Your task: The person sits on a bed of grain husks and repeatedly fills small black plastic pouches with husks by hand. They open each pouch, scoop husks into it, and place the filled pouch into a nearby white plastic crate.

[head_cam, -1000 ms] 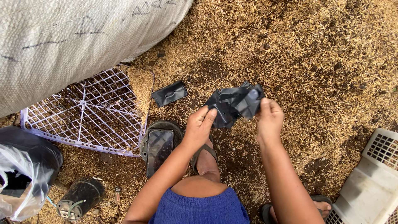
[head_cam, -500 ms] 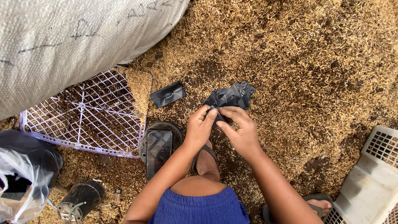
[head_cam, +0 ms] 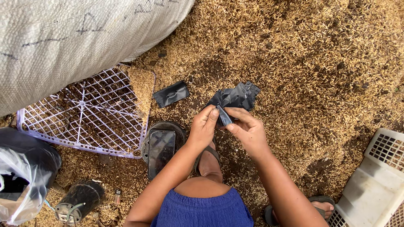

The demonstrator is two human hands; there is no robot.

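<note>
My left hand (head_cam: 203, 126) and my right hand (head_cam: 247, 127) meet over the husk-covered ground, and both pinch a crumpled black plastic bag (head_cam: 235, 98). The bag sticks up and away from my fingertips, and one folded edge of it sits between the thumbs. A second flat black plastic bag (head_cam: 170, 93) lies on the husks a little to the left of my hands, untouched.
A big white woven sack (head_cam: 71, 38) fills the upper left. A pale purple lattice tray (head_cam: 84, 113) lies below it, partly filled with husks. A phone (head_cam: 160, 148) rests on a dark round pot. A white crate (head_cam: 374, 185) is at lower right. A clear-plastic-covered black bag (head_cam: 21, 176) sits at left.
My right hand has come in from the bag's right end to meet the left hand, and the bag has bunched up between them.
</note>
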